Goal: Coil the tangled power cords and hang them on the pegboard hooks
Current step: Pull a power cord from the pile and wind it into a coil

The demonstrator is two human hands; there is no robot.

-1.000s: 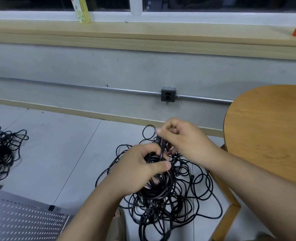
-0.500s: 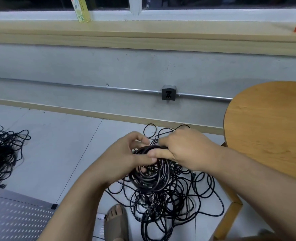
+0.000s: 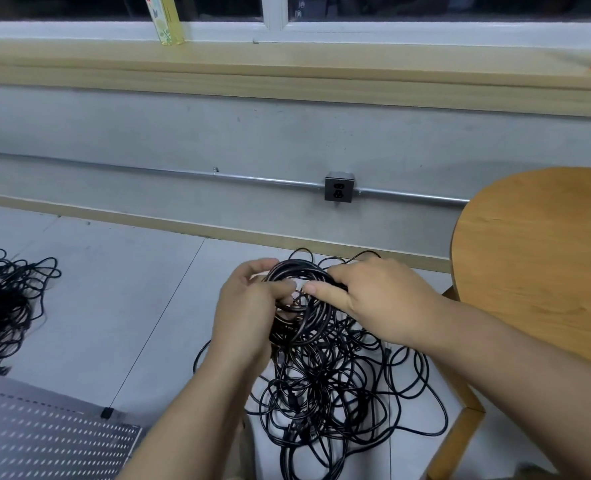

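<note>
Both hands, left hand [image 3: 245,313] and right hand [image 3: 377,299], grip the coil [image 3: 308,306] at frame centre, above the tangle [image 3: 339,393].

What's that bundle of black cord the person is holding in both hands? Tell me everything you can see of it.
The coil is several loops of thin black power cord, glossy like rubber or plastic, gathered into a rough ring. It is held above the tangle of the same cord on the floor, and some strands seem to trail down into it. The left hand grips its left side, fingers curled round the loops; the right hand holds its upper right, thumb lying along the strands.
</note>
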